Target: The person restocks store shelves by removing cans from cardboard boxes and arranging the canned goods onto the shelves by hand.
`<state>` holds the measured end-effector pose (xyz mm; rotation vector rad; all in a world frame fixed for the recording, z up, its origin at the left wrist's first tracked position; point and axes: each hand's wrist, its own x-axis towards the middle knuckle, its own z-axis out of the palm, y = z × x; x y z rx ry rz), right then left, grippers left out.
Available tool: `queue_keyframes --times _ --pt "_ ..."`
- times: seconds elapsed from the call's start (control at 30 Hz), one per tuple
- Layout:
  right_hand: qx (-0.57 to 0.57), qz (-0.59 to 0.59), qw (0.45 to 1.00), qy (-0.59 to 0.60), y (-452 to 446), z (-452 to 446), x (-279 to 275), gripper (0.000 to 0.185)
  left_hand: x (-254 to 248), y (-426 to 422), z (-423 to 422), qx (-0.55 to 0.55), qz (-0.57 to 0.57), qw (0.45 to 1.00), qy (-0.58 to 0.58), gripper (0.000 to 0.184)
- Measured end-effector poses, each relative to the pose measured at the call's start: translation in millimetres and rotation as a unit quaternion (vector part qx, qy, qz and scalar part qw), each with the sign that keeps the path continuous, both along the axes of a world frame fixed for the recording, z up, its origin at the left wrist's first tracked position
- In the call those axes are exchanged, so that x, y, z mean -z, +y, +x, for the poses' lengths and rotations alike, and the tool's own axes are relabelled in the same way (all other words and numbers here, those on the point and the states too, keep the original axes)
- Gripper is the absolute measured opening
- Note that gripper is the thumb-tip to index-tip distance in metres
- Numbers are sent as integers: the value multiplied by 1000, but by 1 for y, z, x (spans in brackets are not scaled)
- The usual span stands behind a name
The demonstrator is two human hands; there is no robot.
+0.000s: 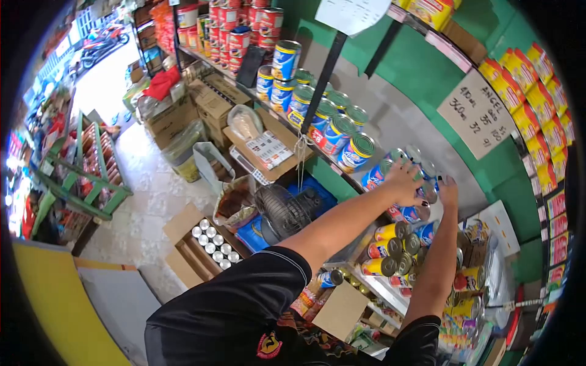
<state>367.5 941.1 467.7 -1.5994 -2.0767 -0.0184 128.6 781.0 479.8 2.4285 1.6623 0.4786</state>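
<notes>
My left hand (404,183) lies over blue-labelled cans on the shelf, its fingers spread across their tops. My right hand (448,190) is at the right side of the same group, fingers stretched out against a can (429,193). Neither hand is wrapped round a can. To the left of my left hand, a row of blue cans with green-tinted lids (356,151) stands upright on the shelf. Nearer to me are yellow-labelled cans (383,249), some lying tilted. My hands partly hide the cans beneath them.
A black fan (284,210) stands below the shelf beside an open carton of silver-topped cans (213,245). A black shelf post (322,85) rises left of my hands. A handwritten price card (477,113) hangs at right. Red cans (238,41) are stacked at the shelf's far end.
</notes>
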Motion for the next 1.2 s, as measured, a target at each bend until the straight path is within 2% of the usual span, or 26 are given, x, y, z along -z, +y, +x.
queue_keyframes --times 0.1,0.2,0.27,0.33,0.4,0.5,0.57,0.63,0.77,0.83,0.9,0.97,1.07,1.17,1.2 --pt "35 -20 997 -62 6 -16 -5 56 0 3 -1 -1 -1 1000 0 74" --pt "-20 1 967 -254 6 -26 -8 50 1 3 2 -11 -7 1000 2 73" --pt "-16 10 954 -298 42 -12 17 44 -1 3 3 -11 -12 1000 9 72" --pt "-12 19 916 -402 14 -26 2 32 -1 2 3 -8 -2 1000 11 70" --pt "-18 13 912 -409 37 -18 15 29 -3 2 5 -5 3 1000 15 70" --pt "-54 48 954 -292 29 -26 15 27 -5 1 2 -13 2 1000 28 68" --pt "-47 31 953 -298 41 -25 23 27 -5 2 3 -11 1 999 35 68" --pt "-33 1 957 -287 19 -35 4 27 -4 2 4 -14 8 999 38 68" --pt "-4 2 957 -289 2 -49 1 26 -2 4 6 -28 15 998 50 68" --pt "21 -37 949 -311 -27 -63 -25 28 -3 5 10 -29 13 998 53 68" --pt "9 -27 969 -246 31 -37 20 41 1 11 12 -27 21 998 45 67" --pt "26 -76 992 -92 33 -20 16 57 3 13 11 -22 27 998 55 69" --pt "105 -93 987 -77 -27 -3 -32 59 3 13 11 -23 24 997 67 71" --pt "91 -194 959 -186 -76 28 -40 44 0 12 11 -20 16 998 63 73" --pt "63 -215 950 -218 -85 33 -34 44 1 13 10 -19 17 998 55 73"
